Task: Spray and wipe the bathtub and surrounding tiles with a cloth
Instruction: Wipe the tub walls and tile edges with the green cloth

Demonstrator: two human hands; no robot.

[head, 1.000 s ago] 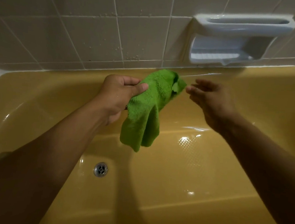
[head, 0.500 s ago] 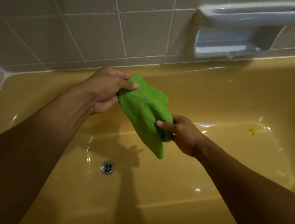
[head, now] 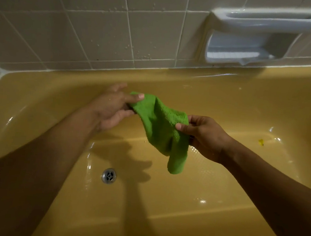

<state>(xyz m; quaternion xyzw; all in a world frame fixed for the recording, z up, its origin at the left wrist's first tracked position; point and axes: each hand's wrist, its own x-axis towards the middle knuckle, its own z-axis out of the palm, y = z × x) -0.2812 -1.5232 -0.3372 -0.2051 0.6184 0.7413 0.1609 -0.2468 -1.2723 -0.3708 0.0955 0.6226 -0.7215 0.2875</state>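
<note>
In the head view, both hands hold the green cloth [head: 161,127] in the air above the yellow bathtub [head: 220,189], near its far wall. The left hand [head: 112,108] pinches one corner between thumb and finger, with the other fingers loosely spread. The right hand [head: 203,137] pinches the opposite edge with curled fingers. I judge the cloth is being arranged for wiping. Next it needs gathering into a pad and pressing on the wet tiles [head: 101,34] or the tub. No label or writing can be read.

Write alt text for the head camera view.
A left hand and a right hand hold a green cloth between them over a yellow bathtub. Below lies a metal drain; behind, droplet-speckled grey tiles and a white recessed soap dish.
</note>
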